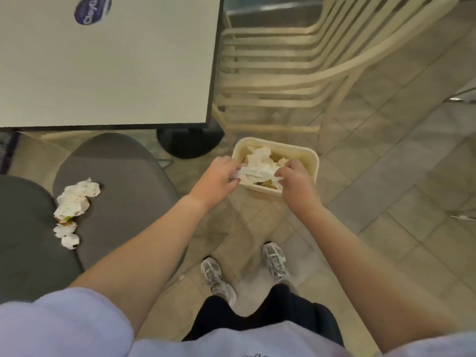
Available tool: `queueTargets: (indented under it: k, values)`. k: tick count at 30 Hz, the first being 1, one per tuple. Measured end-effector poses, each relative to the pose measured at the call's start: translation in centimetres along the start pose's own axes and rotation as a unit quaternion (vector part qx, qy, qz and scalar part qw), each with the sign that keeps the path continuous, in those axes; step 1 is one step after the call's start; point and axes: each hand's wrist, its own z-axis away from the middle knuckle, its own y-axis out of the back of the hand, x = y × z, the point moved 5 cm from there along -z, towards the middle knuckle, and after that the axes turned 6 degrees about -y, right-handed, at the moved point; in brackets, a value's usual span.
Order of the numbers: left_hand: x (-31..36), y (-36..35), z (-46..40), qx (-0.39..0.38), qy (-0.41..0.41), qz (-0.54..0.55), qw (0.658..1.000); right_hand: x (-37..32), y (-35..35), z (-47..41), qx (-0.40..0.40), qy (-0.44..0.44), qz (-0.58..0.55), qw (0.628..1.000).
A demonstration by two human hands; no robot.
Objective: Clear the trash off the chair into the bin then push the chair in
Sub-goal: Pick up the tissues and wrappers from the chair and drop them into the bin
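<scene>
A cream bin (305, 155) stands on the floor beside the table base, with crumpled paper inside. Over its near rim, my left hand (216, 176) and my right hand (293, 179) both grip a white crumpled napkin (257, 172) stretched between them. The grey chair (123, 191) sits at the left, pulled out from the table. On its seat lies a row of crumpled white wrappers and tissues (74, 204), some with food scraps.
A white table (108, 63) with a purple logo fills the upper left; its black round base (190, 143) stands behind the bin. A stack of cream plastic chairs (278, 73) stands behind the bin at upper right. My shoes (247, 271) rest on the tiled floor.
</scene>
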Motion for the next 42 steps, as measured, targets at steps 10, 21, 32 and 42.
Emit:
queueTargets:
  k: [10, 21, 32, 42]
  values:
    - [0.0, -6.3, -6.8, -0.069, 0.069, 0.019, 0.995, 6.7, 0.3, -2.9, -0.038, -0.119, 0.017, 0.992]
    - [-2.6, -5.9, -5.4, -0.12, 0.149, 0.036, 0.981, 5.9, 0.1, -3.7, -0.088, -0.115, 0.068, 0.987]
    - [-3.9, -10.9, -8.2, -0.226, 0.129, -0.012, 0.966, 9.7, -4.8, -6.3, -0.16, -0.135, 0.142, 0.967]
    - [-7.8, -16.8, -12.1, -0.338, 0.13, -0.057, 0.93, 13.7, -11.7, -11.5, -0.325, -0.134, 0.279, 0.894]
